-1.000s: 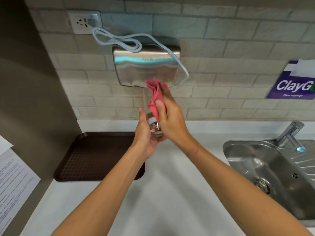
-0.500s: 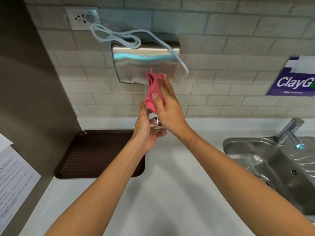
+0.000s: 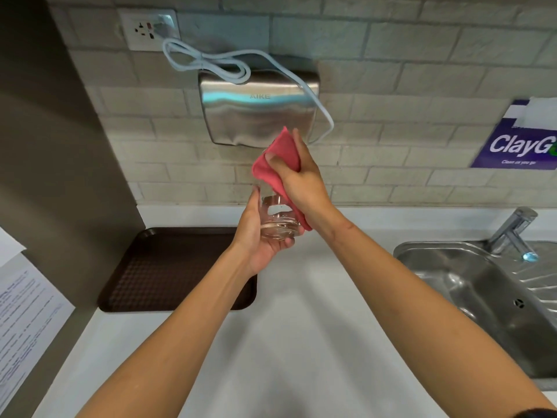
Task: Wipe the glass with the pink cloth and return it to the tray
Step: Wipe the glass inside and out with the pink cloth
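A clear drinking glass [image 3: 278,220] is held in the air above the white counter, its thick base toward me. My left hand [image 3: 259,239] grips it from the left and below. My right hand [image 3: 301,182] presses the pink cloth [image 3: 278,158] against the glass's right side and upper part, thumb on the cloth. The cloth hides the rim of the glass. The dark brown tray [image 3: 168,267] lies on the counter to the lower left, with nothing on it.
A steel hand dryer [image 3: 259,110] with a white cable hangs on the brick wall just behind the hands. A steel sink [image 3: 482,294] and tap [image 3: 512,233] are at the right. A grey wall panel with a paper notice [image 3: 24,321] stands at the left.
The cloth has spread wider over the glass and my right hand has turned around it. Both hands stay over the counter, to the right of the tray.
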Available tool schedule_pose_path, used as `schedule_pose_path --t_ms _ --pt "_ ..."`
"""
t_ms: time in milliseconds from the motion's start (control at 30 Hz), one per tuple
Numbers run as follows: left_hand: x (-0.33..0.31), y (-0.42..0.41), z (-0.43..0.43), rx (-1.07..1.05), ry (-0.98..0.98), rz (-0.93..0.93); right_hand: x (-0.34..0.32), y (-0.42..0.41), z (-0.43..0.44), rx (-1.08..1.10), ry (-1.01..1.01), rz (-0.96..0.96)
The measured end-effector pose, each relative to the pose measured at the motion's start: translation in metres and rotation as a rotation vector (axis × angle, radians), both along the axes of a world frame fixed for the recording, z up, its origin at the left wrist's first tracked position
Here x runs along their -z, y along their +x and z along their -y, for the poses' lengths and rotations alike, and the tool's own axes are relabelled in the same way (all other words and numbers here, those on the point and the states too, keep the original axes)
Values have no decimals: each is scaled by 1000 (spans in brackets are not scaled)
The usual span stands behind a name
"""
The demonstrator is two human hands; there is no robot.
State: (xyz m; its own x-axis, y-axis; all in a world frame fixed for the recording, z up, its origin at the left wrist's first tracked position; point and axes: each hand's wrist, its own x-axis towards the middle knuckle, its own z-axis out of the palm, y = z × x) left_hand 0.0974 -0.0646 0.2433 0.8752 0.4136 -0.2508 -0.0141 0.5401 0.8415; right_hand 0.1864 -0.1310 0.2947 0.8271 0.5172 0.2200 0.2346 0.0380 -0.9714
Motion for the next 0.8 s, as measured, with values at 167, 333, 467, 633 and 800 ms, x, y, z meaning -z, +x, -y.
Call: schedule_pose_path --t_ms 167,333,467,633,800 --pt "9 -4 -1 51 -63 71 3 3 3 -101 99 -348" --pt "19 -9 -3 46 -142 125 12 -11 13 -130 86 -345" --pt "16 -13 -4 78 -100 82 20 -17 17 -47 35 -149" --pt "2 -6 2 -80 309 -120 17 -16 22 104 132 -91" --pt "-5 -6 27 -194 509 -74 18 -24 14 271 73 154"
